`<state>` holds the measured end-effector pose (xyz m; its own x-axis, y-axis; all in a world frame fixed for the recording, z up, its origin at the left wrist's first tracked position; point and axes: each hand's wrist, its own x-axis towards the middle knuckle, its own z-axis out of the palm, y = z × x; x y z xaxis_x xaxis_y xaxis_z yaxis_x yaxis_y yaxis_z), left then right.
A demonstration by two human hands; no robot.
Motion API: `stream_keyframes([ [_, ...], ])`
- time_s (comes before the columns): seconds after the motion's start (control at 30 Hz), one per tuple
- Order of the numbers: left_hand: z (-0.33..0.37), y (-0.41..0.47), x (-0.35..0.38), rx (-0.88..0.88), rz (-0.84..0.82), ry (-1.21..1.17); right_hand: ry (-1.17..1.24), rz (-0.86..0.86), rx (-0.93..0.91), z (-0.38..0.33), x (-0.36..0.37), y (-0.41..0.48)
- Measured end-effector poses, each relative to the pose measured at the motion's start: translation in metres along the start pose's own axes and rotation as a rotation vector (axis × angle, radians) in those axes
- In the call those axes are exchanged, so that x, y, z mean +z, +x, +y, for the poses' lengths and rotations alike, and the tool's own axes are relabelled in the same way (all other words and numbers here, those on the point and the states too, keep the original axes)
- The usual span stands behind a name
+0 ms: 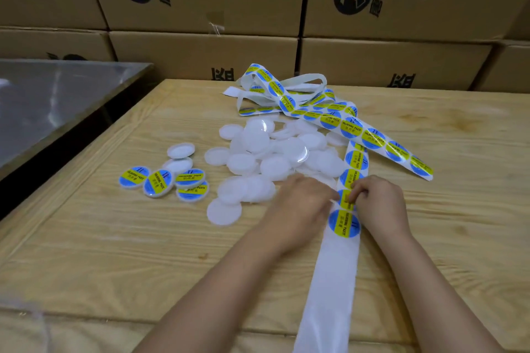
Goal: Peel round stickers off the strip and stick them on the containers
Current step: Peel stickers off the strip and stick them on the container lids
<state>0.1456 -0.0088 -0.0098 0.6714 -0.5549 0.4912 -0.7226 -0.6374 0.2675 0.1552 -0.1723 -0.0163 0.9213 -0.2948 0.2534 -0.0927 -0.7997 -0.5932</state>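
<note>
Here the long white backing strip [338,266] is pinned flat by the left hand [301,200], fingers curled down, while the round blue-and-yellow sticker [347,198] is pinched by the right hand [378,203]; it is best peeled slowly from its edge.

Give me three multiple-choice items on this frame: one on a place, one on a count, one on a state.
1. Where do the labelled containers lie relative to the pile of plain white containers?
A. to its left
B. to its right
C. on top of it

2. How many containers already carry a sticker?
A. one
B. four
C. nine

3. What is the state of the strip nearest the camera?
A. full of stickers
B. bare backing
C. rolled up

Answers:
1 A, the group sits left of the pile on the wooden table.
2 B, four blue and yellow faces show there.
3 B, below the right hand and left hand it is plain white.
</note>
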Motion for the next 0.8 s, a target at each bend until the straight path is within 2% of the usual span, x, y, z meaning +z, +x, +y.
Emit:
stream_keyframes([
  [0.07,0.006,0.009,0.016,0.004,-0.143,0.033,0.015,0.020,0.016,0.000,-0.002,0.000],
  [0.13,0.005,0.013,0.024,-0.029,-0.193,0.031,0.033,0.051,0.028,0.001,-0.002,0.001],
  [0.37,0.012,0.018,0.032,0.026,-0.148,0.170,0.056,0.098,-0.004,0.002,0.002,0.002],
  [0.5,0.014,0.019,0.033,-0.005,-0.107,0.177,0.128,0.104,-0.004,0.004,0.000,0.000],
  [0.8,0.011,0.015,0.036,0.055,-0.054,0.170,0.180,0.091,-0.007,0.000,-0.003,-0.001],
])
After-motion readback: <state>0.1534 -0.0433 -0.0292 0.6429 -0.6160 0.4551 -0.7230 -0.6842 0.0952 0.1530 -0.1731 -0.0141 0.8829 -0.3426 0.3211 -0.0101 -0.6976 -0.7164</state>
